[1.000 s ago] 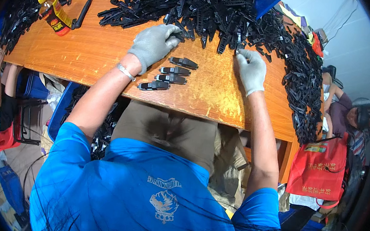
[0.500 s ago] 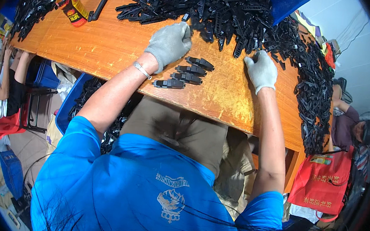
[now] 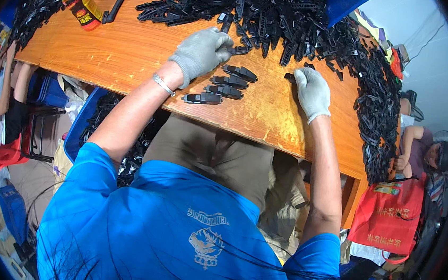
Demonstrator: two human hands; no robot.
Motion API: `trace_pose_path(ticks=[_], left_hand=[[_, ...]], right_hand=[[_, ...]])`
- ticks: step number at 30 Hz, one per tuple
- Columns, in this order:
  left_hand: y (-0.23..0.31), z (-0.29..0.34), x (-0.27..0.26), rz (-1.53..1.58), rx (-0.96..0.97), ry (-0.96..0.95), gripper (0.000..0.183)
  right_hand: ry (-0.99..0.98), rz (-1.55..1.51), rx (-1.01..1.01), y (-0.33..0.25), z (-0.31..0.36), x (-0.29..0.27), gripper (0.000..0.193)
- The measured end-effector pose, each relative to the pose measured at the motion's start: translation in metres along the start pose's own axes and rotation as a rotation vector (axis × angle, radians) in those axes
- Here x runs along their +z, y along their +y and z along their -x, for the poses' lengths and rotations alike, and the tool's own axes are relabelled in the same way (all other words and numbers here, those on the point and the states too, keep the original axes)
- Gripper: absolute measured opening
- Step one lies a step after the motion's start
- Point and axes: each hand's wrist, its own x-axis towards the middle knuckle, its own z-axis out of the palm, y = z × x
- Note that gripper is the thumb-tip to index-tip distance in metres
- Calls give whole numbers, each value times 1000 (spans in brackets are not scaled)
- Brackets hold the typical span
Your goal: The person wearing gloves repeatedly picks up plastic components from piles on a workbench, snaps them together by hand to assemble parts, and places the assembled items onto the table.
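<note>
Worktable (image 3: 136,44): wood-grain top, worn near front edge.
Assemblies (image 3: 224,91): four, staggered, nearer the edge than left hand (image 3: 199,52).
Left fingers: closed on black part (image 3: 238,50).
Right hand (image 3: 312,92): fingers pinching small black piece (image 3: 289,77).
Room: red bag (image 3: 388,215) at table's right end; pale wall (image 3: 404,28) beyond.

1 yellow-capped bottle (image 3: 82,7) beside 1 black-handled tool (image 3: 120,0); rightward, 1 red bag (image 3: 388,215)

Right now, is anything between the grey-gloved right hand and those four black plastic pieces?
Past the small black piece at the grey-gloved right hand, nothing visible: only bare brown wooden tabletop, then the four black plastic pieces.
</note>
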Motion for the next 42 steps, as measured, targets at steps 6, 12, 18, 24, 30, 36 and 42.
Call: trace_pose_path(ticks=[6,12,18,24,30,36,42], left_hand=[[-2,-6,3,-8,32,-19,28],[-2,-15,14,-6,171,-36,24],[1,-17,14,-3,152,-101,25],[-1,-15,15,52,171,-35,24],[-3,-20,26,33,210,27,24],[1,-24,22,30,169,-39,25],[18,4,-1,212,84,-210,47]], right_hand=[[9,-116,-109,-7,17,-5,26],[-45,50,-103,-18,15,-6,27],[130,-269,-346,-59,8,11,20],[127,-303,-342,-71,-8,35,21],[70,-266,-466,-72,-23,35,19],[-51,-286,-483,-71,-31,38,22],[4,-488,-375,-42,12,17,23]])
